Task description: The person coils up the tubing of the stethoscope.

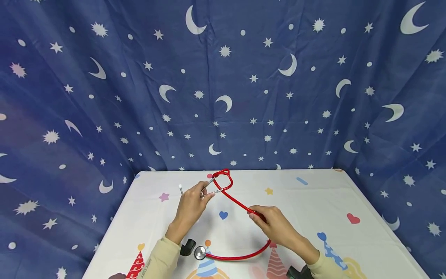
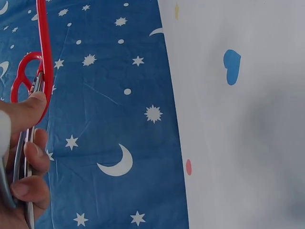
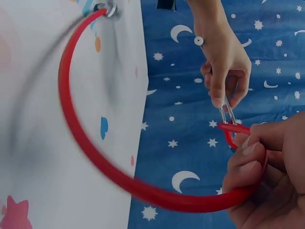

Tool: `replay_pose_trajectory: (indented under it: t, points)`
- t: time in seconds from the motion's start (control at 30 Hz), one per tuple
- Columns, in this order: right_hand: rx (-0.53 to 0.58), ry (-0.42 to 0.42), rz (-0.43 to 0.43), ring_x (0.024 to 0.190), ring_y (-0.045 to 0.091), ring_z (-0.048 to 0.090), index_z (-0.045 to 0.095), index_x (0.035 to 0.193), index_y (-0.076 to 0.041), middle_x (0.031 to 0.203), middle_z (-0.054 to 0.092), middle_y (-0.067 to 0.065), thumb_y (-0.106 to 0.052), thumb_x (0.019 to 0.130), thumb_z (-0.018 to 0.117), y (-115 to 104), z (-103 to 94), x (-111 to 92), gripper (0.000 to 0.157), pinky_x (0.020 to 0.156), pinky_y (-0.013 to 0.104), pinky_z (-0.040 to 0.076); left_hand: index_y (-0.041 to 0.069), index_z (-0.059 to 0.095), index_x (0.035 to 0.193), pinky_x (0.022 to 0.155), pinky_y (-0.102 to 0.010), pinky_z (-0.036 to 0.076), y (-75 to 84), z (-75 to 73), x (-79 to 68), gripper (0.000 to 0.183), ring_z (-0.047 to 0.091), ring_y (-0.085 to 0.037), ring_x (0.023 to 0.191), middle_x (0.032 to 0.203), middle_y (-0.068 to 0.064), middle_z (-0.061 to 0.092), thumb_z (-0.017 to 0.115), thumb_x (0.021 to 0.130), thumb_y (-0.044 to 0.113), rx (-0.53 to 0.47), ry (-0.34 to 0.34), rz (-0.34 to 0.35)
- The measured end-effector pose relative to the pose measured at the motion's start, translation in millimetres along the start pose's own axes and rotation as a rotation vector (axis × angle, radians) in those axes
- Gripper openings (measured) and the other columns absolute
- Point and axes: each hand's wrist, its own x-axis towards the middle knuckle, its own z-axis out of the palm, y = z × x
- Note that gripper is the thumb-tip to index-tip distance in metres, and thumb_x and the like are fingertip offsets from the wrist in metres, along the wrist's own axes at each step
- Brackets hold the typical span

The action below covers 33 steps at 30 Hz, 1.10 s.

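A red stethoscope (image 1: 237, 201) is held up over a white patterned table (image 1: 306, 201). My left hand (image 1: 191, 207) pinches its two metal ear tubes (image 1: 209, 189) close together, just below the red fork (image 1: 223, 179). In the left wrist view the same fingers (image 2: 28, 157) wrap the metal tubes (image 2: 26, 143). My right hand (image 1: 273, 223) grips the red tube (image 3: 119, 176) midway; its fingers (image 3: 248, 167) curl round it. The tube loops down to the silver chest piece (image 1: 200, 252) lying on the table near the front edge. One white ear tip (image 1: 180, 187) shows beyond the left hand.
A blue curtain (image 1: 223, 85) with white moons and stars hangs behind and round the table. The tablecloth carries hearts, stars and party hats. A black wrist-camera mount (image 1: 188, 247) sits by the left forearm, close to the chest piece.
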Motion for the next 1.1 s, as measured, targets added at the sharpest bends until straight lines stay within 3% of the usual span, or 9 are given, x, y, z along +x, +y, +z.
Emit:
replay_pose_trajectory:
  t: [0.47,0.67,0.9,1.1]
  points:
    - [0.007,-0.008,-0.006,0.054,-0.004,0.040,0.070,0.110,-0.011,0.067,0.053,-0.014,-0.026,0.097,0.063,-4,-18.7,1,0.021,0.049,0.017,0.040,0.006,0.067,0.108,0.051,-0.024,0.039,-6.1,-1.6,13.8,0.035,0.044,-0.007,0.055,0.073,0.002,0.062,0.082,0.080,0.020,0.064,0.055,-0.018]
    - [0.003,0.015,-0.020,0.057,-0.003,0.042,0.069,0.110,-0.011,0.074,0.059,-0.013,-0.017,0.094,0.066,-5,-28.6,0,0.017,0.050,0.018,0.042,0.006,0.067,0.108,0.052,-0.024,0.039,-4.5,1.4,12.8,0.036,0.043,-0.007,0.056,0.074,0.002,0.061,0.082,0.079,0.021,0.073,0.032,0.000]
    - [-0.054,0.143,-0.174,0.059,-0.005,0.038,0.071,0.105,-0.014,0.075,0.052,-0.016,-0.016,0.094,0.067,-10,-35.7,2,0.012,0.054,0.015,0.040,0.011,0.066,0.109,0.054,-0.020,0.041,2.9,3.0,2.9,0.034,0.047,-0.006,0.057,0.074,0.005,0.061,0.081,0.081,0.023,0.077,-0.070,0.048]
    - [-0.103,0.236,-0.279,0.059,-0.005,0.035,0.071,0.103,-0.013,0.076,0.049,-0.015,-0.009,0.090,0.070,-17,-49.7,15,0.014,0.050,0.013,0.034,0.013,0.067,0.111,0.056,-0.020,0.044,10.4,0.3,2.7,0.034,0.050,-0.005,0.059,0.075,0.007,0.062,0.080,0.082,0.025,0.081,-0.110,0.095]
